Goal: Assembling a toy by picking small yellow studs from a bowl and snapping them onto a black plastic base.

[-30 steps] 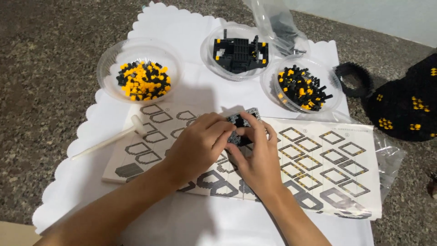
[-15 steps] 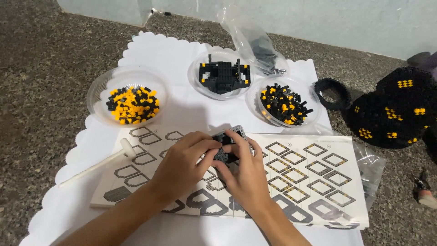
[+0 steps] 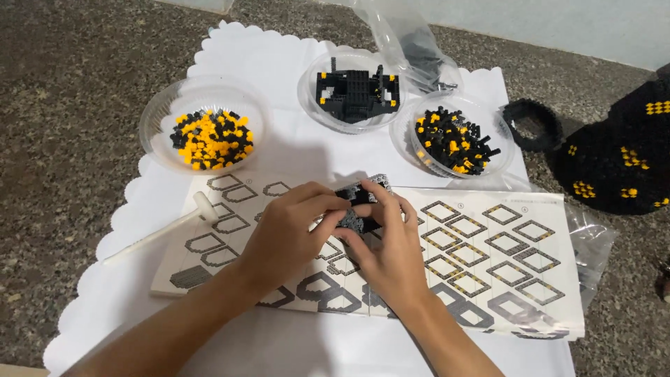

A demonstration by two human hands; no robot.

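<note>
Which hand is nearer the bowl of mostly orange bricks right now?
Left. The left hand lies just below and right of the orange-brick bowl; the right hand sits farther right, beyond the left.

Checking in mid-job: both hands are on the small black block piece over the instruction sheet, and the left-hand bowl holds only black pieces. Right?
Not quite. The head view shows the left-hand bowl holds mostly orange pieces mixed with black ones. The rest stands: the left hand and right hand are on the small black block piece over the instruction sheet.
</note>
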